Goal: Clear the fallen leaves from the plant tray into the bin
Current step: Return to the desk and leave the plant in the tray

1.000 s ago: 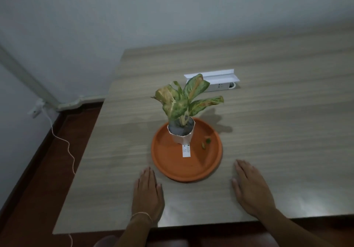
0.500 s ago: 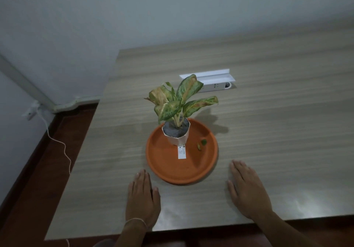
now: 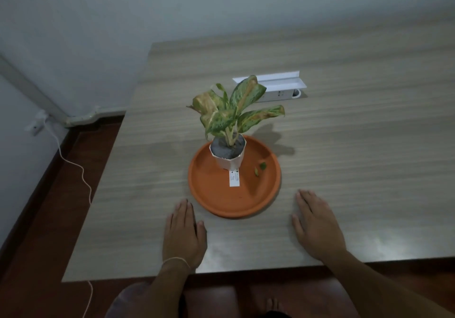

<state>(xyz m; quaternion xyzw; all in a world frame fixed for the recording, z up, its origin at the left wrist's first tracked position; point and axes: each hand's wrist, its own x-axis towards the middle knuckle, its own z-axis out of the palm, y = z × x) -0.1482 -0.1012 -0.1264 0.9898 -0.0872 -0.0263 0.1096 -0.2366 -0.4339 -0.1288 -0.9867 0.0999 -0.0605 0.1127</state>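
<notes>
**Two leaf scraps lie in the orange tray, both hands flat on the table**

A round orange plant tray (image 3: 234,194) sits on a pale wood-grain table (image 3: 357,157). All places below are given relative to this tray.

In the tray's far half stands a white faceted pot (image 3: 229,156) holding a plant (image 3: 234,113) with mottled green, yellow and brown leaves. A white label (image 3: 234,178) hangs from the pot's near side and lies on the tray floor, near its middle.

Two small fallen leaves (image 3: 260,168) lie on the tray floor in its right part, just right of the pot and apart from it. The farther piece is green, the nearer one is yellowish; they lie just beside each other.

The left hand (image 3: 184,234) lies palm down on the table just off the tray's near-left rim, fingers straight and close together, holding nothing. A thin thread band (image 3: 176,259) circles its wrist. The right hand (image 3: 317,226) lies palm down off the tray's near-right rim, a little farther from the rim than the left, fingers extended and empty. Neither hand touches the tray.

Beyond the tray, behind the plant, a white power socket unit (image 3: 278,88) with a raised flap is set in the tabletop. Far off to the left of the tray, a white cable (image 3: 73,167) runs down across the dark floor from a plug on the wall.
</notes>
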